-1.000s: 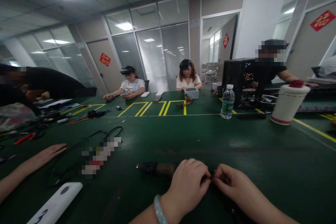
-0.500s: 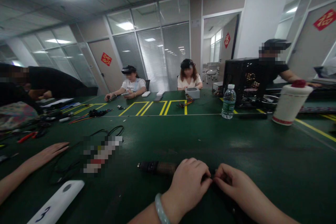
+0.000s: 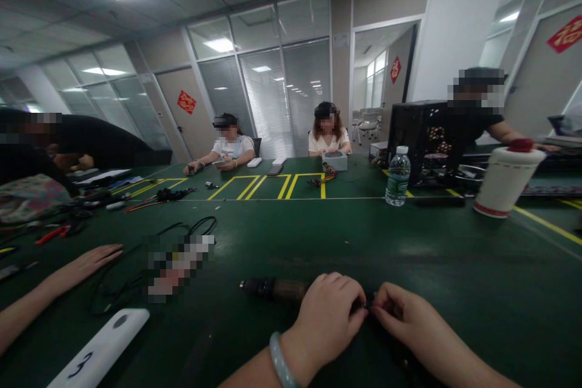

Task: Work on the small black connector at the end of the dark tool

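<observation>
Black drill chuck (image 3: 273,289) lying on the green workbench (image 3: 409,242), long axis sideways, nose pointing left; my left hand (image 3: 325,321) closed just right of it, the nearer hand; my right hand (image 3: 409,321) curled further right, fingertips (image 3: 378,309) meeting my left hand's on something too small to tell.

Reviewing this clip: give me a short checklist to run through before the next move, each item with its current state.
1. Left hand and right hand both at the small dark piece: ok, fingertips meet there.
2. Piece identifiable: cannot tell, fingers hide it.
3. Dark cylindrical tool lying on the green bench top: ok.
4. Co-worker's hand apart from these hands: ok.
5. Black cable away from the hands: ok.
</observation>
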A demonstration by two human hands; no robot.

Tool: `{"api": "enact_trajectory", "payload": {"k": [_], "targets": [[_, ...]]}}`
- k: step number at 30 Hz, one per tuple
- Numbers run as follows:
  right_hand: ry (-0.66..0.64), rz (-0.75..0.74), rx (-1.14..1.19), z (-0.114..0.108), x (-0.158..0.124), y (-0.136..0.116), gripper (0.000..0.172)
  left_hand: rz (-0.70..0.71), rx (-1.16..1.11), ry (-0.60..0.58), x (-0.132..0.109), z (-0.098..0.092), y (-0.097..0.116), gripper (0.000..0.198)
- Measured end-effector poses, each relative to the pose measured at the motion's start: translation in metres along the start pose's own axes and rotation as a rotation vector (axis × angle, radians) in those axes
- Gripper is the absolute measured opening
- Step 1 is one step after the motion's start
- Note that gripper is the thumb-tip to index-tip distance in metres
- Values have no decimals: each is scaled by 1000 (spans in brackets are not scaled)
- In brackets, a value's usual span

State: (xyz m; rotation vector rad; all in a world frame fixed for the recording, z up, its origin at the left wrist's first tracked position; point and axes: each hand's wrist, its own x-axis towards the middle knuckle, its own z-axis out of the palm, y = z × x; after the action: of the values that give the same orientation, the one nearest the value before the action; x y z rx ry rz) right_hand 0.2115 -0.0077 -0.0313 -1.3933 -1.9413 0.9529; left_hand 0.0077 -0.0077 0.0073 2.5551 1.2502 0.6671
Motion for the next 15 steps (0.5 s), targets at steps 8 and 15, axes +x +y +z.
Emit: {"api": "enact_trajectory", "payload": {"k": [8, 15], "targets": [[11, -1, -13, 0, 0, -1, 10, 6, -41, 18, -1, -3, 3, 21], [9, -9, 11, 0, -1, -5, 10, 9, -32, 11, -2, -2, 2, 16]]}}
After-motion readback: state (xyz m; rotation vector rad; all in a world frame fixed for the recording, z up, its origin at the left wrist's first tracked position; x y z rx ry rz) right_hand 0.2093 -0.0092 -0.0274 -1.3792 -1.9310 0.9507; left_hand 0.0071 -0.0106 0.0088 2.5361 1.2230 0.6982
